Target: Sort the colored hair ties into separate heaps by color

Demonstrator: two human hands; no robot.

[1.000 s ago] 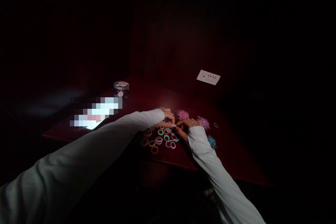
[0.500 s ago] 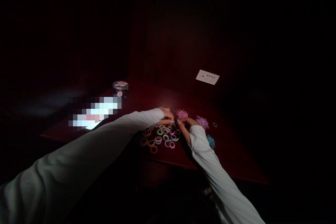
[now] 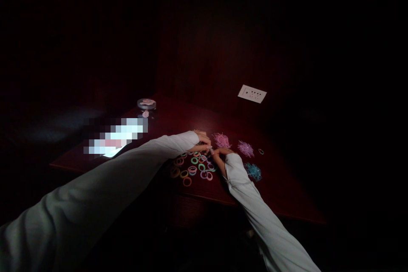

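Over the dark red table, my left hand [image 3: 202, 141] and my right hand [image 3: 220, 159] meet fingertip to fingertip. Both are closed in a pinch; whatever they hold is too small and dim to name. Just below them lie several small coloured rings [image 3: 194, 160], in green, pink, yellow and purple, looking like hair ties. Beyond my right hand is a heap of pink thin strands [image 3: 221, 140]. Purple strands [image 3: 245, 148] and teal strands [image 3: 254, 171] lie to its right.
A bright, partly pixelated screen [image 3: 119, 140] lies at the left. Behind it stands a round clear tub [image 3: 146, 104]. One ring [image 3: 261, 151] rests alone at the right. A white socket plate [image 3: 252, 93] is on the back wall. The table's front edge [image 3: 207, 197] runs near my right forearm.
My right hand has moved left to touch my left fingertips, uncovering more of the purple and teal strands. The left hand has hardly moved.
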